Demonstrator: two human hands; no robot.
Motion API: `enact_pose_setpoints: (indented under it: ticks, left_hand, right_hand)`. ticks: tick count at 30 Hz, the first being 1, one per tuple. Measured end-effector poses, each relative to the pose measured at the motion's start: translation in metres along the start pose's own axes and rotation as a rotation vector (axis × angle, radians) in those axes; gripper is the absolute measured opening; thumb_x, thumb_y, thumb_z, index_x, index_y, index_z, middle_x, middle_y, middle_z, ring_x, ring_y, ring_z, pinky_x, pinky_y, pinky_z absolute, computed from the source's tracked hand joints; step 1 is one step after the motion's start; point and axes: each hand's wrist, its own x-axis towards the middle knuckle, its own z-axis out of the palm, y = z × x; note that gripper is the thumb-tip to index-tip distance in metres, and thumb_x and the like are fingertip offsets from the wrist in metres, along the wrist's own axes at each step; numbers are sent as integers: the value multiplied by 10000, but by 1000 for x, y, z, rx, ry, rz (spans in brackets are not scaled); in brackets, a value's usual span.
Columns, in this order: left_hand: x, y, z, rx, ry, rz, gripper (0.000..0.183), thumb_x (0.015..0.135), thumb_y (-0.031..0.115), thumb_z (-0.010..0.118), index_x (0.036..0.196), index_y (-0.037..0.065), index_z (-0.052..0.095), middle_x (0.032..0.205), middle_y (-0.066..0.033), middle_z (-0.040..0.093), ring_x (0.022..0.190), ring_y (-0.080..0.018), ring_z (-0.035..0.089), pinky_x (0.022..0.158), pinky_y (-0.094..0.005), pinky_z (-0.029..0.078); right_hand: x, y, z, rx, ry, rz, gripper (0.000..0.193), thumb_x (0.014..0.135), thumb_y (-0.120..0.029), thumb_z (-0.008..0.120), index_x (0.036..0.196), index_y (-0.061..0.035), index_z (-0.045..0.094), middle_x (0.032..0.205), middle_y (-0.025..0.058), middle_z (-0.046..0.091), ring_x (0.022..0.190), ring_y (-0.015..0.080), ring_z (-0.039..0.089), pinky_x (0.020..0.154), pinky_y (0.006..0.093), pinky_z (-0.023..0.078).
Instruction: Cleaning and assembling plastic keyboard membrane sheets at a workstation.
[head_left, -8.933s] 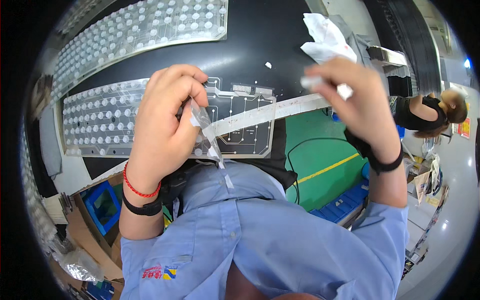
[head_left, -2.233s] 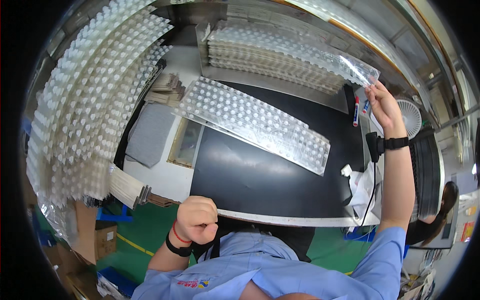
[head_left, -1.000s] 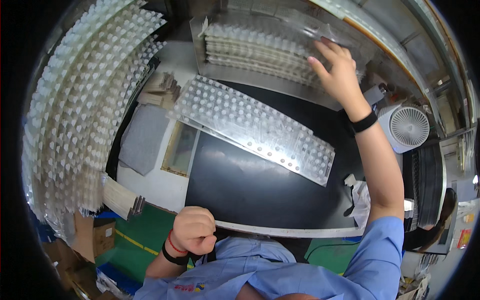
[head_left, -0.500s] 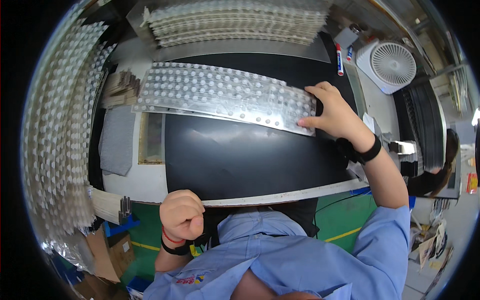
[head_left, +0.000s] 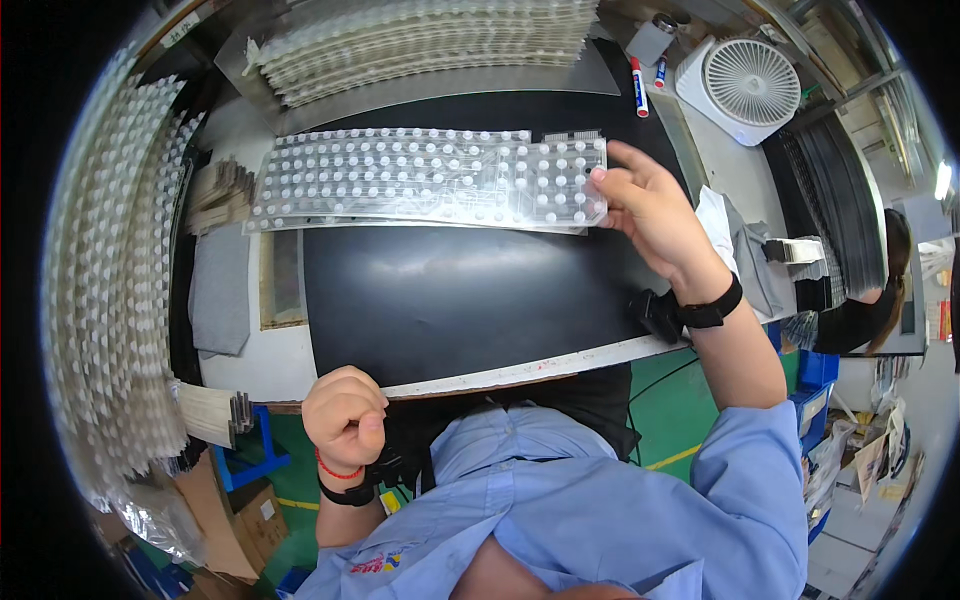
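Two hands in view. We see the right hand (head_left: 630, 188) with fingers narrow on the right end of a clear, white-dotted sheet (head_left: 400, 178); thumb on top, grip underneath mostly hidden. Sheet lies toward the far side of the counter (head_left: 450, 300), near the sheet pile (head_left: 430, 55). Left hand (head_left: 345, 412) is a curled fist by the near edge, well apart from the sheet; we can't tell if anything's inside.

Risks, as we judge them: edges peek out unevenly along the near side, so we think another layer sits underneath, and pulling one could drag or skew the other. Held at one end only, the left end is unsupported; a quick lift could bend or swing it into the strips (head_left: 222, 190) just beside it. Raising it toward the far side could knock the pile. A wide rightward sweep might roll the red marker (head_left: 639, 88). A hard thumb press could mark a dot.
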Motion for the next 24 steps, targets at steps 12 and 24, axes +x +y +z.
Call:
enact_pose_setpoints:
  ticks: [12,24]
  left_hand:
    - [3,5,8,22,26,-38,285,912,145,625,663,58,517,600,-54,575,554,-205,582,519,-297,454]
    - [56,22,78,-101,-346,0,107,817,105,702,755,63,624,691,-44,620,589,-246,595,556,-345,459]
  right_hand:
    - [-63,15,-18,244,-136,4,339,1035,-99,567,1357,9,557,1188,91,699,974,151,713,752,240,604]
    - [-139,67,-25,178,-20,159,419,1044,-65,534,1447,39,486,1186,123,717,1004,157,717,785,240,586]
